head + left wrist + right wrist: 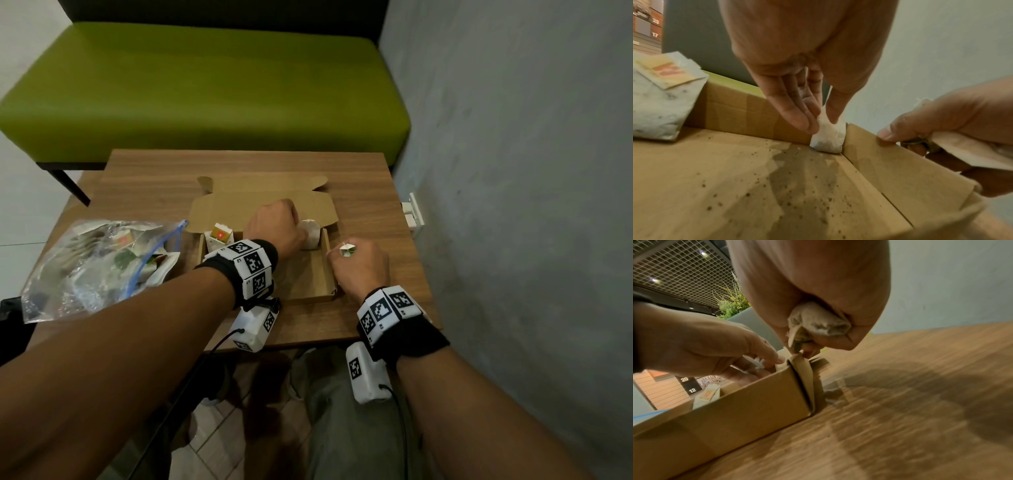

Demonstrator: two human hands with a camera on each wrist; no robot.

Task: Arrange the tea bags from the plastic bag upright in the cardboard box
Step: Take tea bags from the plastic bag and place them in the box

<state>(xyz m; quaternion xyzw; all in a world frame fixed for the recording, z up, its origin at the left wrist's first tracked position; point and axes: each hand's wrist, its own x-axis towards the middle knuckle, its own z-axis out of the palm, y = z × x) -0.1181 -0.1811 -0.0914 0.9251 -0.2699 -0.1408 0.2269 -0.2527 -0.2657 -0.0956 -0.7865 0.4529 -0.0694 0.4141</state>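
Note:
An open cardboard box [308, 277] lies on the wooden table with its lid folded back. My left hand [298, 233] reaches into the far right corner and pinches a white tea bag [828, 138], which stands upright on the box floor [735, 178] against the walls. My right hand [356, 263] sits at the box's right wall [735, 410], thumb on its top edge, and grips a second crumpled tea bag [818, 321] in its curled fingers. Another tea bag [219, 236] with a yellow-red tag stands in the far left corner. The plastic bag [99, 267] of tea bags lies left of the box.
A green bench [205, 89] stands beyond the table, and a grey wall [513, 171] runs close along the right side. Loose tea specks and a dark stain mark the box floor. Bare tabletop [900, 402] shows right of the box.

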